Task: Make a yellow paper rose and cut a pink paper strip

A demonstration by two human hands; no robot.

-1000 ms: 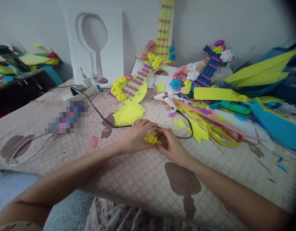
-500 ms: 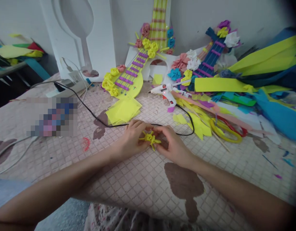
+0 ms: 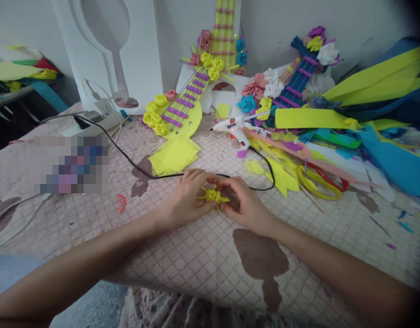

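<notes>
Between my two hands is a small yellow paper flower with twisted, pointed petals. My left hand grips its left side with thumb and curled fingers. On the other side, my right hand pinches the flower's right petals between thumb and forefinger. Both hands rest low over the quilted tablecloth. Just beyond the left hand lies a stack of yellow paper squares. A white glue gun stands past the right hand, its black cord running behind both hands.
Flower-trimmed yellow and blue paper guitars lean at the back, near a white cut-out board. Yellow-handled scissors, a thin stick and paper scraps lie right. A power strip sits left; a pixelated patch hides something.
Both hands keep hold of the yellow flower, with its petals shifted slightly between the fingers. The whole view has moved a little; nothing on the table has visibly changed place.
</notes>
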